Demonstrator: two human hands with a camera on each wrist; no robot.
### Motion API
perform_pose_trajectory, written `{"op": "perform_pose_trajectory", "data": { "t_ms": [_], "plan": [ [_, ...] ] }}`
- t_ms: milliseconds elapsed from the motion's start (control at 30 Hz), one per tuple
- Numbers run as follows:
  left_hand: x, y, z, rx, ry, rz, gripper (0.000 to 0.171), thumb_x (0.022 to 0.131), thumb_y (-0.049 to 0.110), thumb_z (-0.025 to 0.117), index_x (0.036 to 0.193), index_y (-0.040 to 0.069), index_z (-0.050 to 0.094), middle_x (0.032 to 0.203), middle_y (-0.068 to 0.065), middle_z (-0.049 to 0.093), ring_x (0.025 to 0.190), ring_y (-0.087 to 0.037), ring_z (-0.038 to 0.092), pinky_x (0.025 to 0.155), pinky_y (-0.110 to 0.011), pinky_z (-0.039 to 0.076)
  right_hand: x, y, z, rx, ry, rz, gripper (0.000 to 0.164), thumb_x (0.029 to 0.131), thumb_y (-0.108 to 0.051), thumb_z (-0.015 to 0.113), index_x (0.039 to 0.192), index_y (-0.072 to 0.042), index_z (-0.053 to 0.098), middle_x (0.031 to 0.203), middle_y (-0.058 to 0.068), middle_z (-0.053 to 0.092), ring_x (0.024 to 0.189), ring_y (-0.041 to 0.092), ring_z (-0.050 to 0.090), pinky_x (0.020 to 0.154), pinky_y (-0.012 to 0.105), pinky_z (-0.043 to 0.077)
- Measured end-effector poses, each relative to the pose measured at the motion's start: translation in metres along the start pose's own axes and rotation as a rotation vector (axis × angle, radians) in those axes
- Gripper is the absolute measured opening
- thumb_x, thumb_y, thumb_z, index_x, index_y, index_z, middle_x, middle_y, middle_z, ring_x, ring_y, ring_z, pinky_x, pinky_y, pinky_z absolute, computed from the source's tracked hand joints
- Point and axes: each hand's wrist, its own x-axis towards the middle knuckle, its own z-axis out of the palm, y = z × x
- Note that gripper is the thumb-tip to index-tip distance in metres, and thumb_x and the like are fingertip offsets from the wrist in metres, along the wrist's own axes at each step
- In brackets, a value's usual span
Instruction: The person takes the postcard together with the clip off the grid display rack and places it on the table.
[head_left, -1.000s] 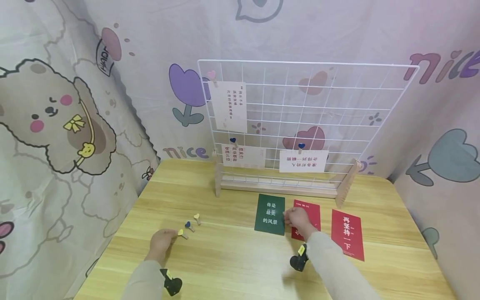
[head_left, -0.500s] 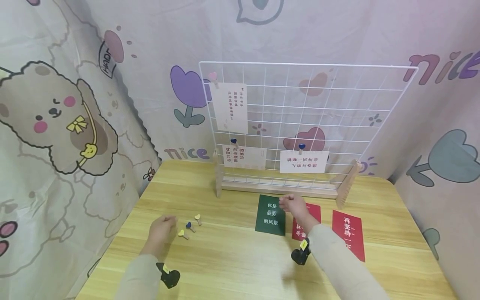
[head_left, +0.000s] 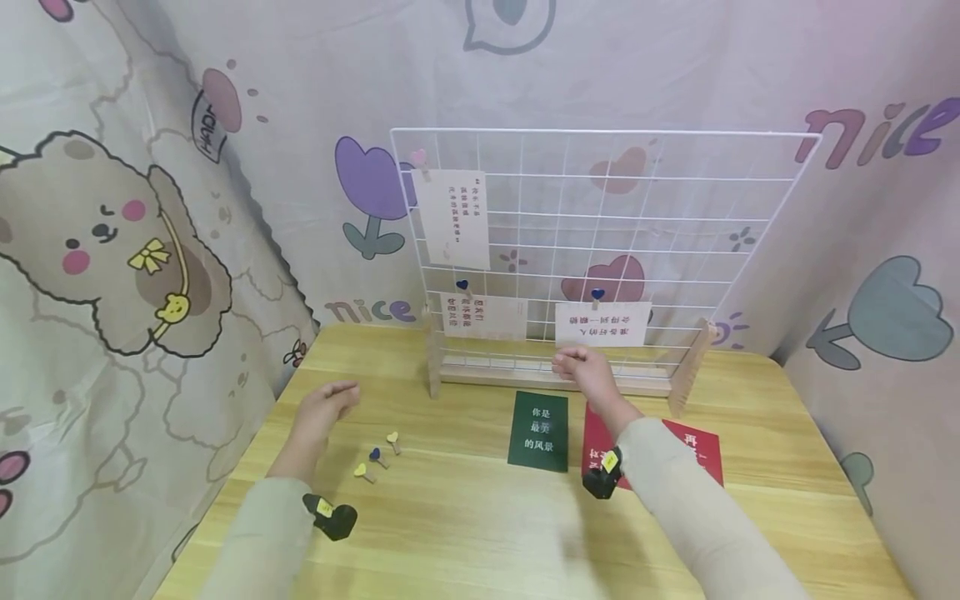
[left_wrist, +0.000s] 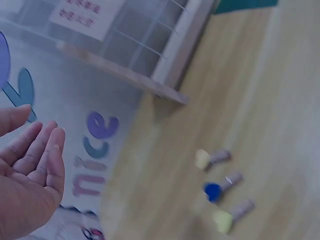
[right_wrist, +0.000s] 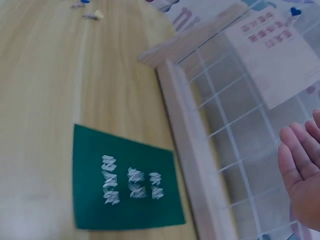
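My left hand (head_left: 321, 414) hovers above the table's left part, its fingers loosely bent and nothing between them in the left wrist view. Below and right of it lie three small heart clips: a pale yellow one (head_left: 392, 437), a blue one (head_left: 376, 454) and a yellow one (head_left: 362, 470). My right hand (head_left: 591, 379), also holding nothing, is raised before the bottom of the white wire grid (head_left: 682, 221). Beneath it lie a green card (head_left: 538, 433) and a red card (head_left: 597, 433); a second red card (head_left: 697, 450) is partly hidden by the right sleeve.
On the grid hang a tall white card (head_left: 453, 221), a lower left white card (head_left: 487, 317) and a lower right white card (head_left: 602, 323), each under a heart clip. A wooden base (head_left: 637, 386) carries the grid. Patterned cloth (head_left: 300, 67) surrounds the table (head_left: 450, 517).
Both hands have lifted and moved away from the table toward the grid. The left has left the yellow clip; the right has risen from beside the green card. Clips and cards stay put.
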Motion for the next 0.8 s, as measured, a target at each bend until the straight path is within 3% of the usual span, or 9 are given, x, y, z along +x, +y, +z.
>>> {"op": "perform_pose_trajectory", "data": {
  "t_ms": [133,333,533,600,800],
  "plan": [
    [0.004,0.022,0.001,-0.013,-0.009,0.042,0.056,0.085,0.034,0.053,0.127,0.003,0.036,0.129,-0.016,0.037,0.117,-0.032,0.035,0.095,-0.059,0.007,0.003,-0.015,0.002,0.002,-0.009,-0.052,0.029,0.085,-0.011,0.053,0.109,0.006,0.052,0.107,0.024,0.054,0.093,0.027,0.056,0.080,0.032,0.044],
    [0.012,0.059,0.004,-0.003,0.001,0.142,0.057,0.084,0.035,0.053,0.126,0.000,0.037,0.123,-0.019,0.043,0.112,-0.033,0.040,0.097,-0.046,0.022,0.008,-0.039,0.006,0.012,-0.039,-0.121,0.032,0.085,-0.013,0.054,0.110,0.007,0.050,0.107,0.022,0.055,0.098,0.031,0.053,0.084,0.034,0.042],
    [0.014,0.095,0.005,0.021,0.001,0.208,0.056,0.084,0.037,0.053,0.126,0.003,0.038,0.122,-0.016,0.043,0.111,-0.034,0.039,0.094,-0.056,0.016,0.013,-0.063,0.012,0.013,-0.030,-0.143,0.033,0.084,-0.016,0.056,0.109,0.004,0.051,0.106,0.022,0.055,0.097,0.033,0.053,0.086,0.039,0.039],
    [0.015,0.108,0.006,0.027,0.021,0.217,0.054,0.084,0.037,0.053,0.125,0.005,0.040,0.120,-0.015,0.045,0.109,-0.032,0.040,0.093,-0.057,0.015,0.015,-0.070,0.015,0.018,-0.028,-0.156,0.032,0.083,-0.016,0.057,0.108,0.004,0.052,0.105,0.022,0.056,0.098,0.035,0.052,0.086,0.039,0.039],
    [0.025,0.145,0.008,-0.011,0.105,0.269,0.049,0.083,0.035,0.055,0.122,0.007,0.045,0.117,-0.013,0.048,0.105,-0.027,0.043,0.093,-0.044,0.027,0.020,-0.087,0.022,0.032,-0.010,-0.199,0.031,0.083,-0.013,0.057,0.107,0.006,0.052,0.103,0.021,0.057,0.096,0.034,0.053,0.085,0.037,0.041]
  ]
}}
